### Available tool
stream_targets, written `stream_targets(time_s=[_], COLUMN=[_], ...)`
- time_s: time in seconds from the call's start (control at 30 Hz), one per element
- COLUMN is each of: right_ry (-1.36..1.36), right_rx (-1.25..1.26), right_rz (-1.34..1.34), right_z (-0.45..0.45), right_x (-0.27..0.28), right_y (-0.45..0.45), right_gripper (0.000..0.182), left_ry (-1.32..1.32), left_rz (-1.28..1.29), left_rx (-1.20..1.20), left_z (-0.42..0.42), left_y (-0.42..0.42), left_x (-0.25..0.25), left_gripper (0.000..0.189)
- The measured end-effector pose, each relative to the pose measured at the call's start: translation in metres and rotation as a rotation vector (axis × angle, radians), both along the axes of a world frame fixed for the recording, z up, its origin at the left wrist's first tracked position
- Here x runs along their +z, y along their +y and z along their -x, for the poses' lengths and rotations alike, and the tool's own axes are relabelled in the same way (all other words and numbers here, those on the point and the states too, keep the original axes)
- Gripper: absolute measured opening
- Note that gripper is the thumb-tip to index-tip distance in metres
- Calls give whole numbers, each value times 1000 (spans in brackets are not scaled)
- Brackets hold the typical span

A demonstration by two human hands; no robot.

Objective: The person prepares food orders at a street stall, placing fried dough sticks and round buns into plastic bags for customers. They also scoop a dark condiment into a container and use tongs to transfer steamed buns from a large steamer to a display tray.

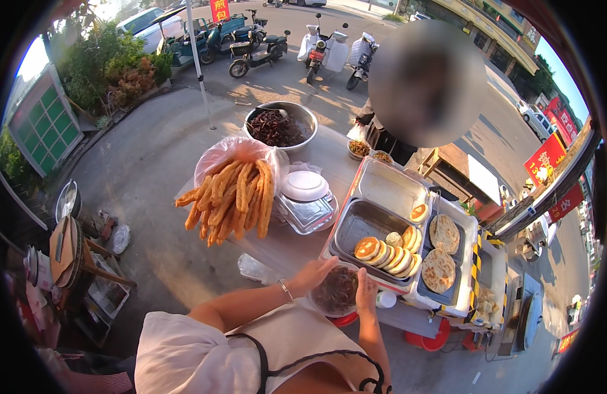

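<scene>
Close in front of my body, a round clear plastic tub [336, 291] holds dark shredded food. My left hand [313, 276], with a bracelet on its wrist, grips the tub's left side. On the opposite side, my right hand [366, 291] presses against the wall. Just beyond them is a metal tray [350, 231] with a row of browned round flatbreads [389, 258]. Fried dough sticks [234, 199] stand in a pink plastic bag left of a lidded metal container [306, 214]. Farther back sits a steel basin [310, 118] of similar dark shreds, with a utensil in it.
Two larger flatbreads [438, 271] lie on dark trays to the right, beside a box edged in striped tape [475, 276]. A person [367, 115] stands across the table near small food bowls [358, 149]. A wooden stool [89, 256] is at left; a pole [197, 64] rises behind.
</scene>
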State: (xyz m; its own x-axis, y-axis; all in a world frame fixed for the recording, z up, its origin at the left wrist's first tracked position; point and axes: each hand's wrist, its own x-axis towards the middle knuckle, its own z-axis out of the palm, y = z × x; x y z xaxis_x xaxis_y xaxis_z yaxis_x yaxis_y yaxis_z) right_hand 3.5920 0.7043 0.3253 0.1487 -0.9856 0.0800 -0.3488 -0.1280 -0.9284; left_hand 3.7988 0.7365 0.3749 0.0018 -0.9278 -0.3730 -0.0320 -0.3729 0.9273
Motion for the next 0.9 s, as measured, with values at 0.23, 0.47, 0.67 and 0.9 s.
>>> stream_targets(time_s=[0.23, 0.47, 0.67, 0.9], right_ry=[-601, 1, -265, -124], right_rx=[-148, -235, -161, -255], right_rz=[-396, -52, -271, -484], right_z=[-35, -19, -29, -44], right_x=[29, 11, 26, -32], right_y=[26, 35, 43, 60], right_gripper=[65, 54, 47, 54], left_ry=[307, 20, 223, 374], left_rz=[-9, -219, -124, -342], left_rx=[306, -171, -76, -157], left_z=[-4, -22, -21, -49], left_y=[12, -6, 10, 16], left_x=[-12, -18, -52, -82], left_gripper=[59, 61, 69, 74])
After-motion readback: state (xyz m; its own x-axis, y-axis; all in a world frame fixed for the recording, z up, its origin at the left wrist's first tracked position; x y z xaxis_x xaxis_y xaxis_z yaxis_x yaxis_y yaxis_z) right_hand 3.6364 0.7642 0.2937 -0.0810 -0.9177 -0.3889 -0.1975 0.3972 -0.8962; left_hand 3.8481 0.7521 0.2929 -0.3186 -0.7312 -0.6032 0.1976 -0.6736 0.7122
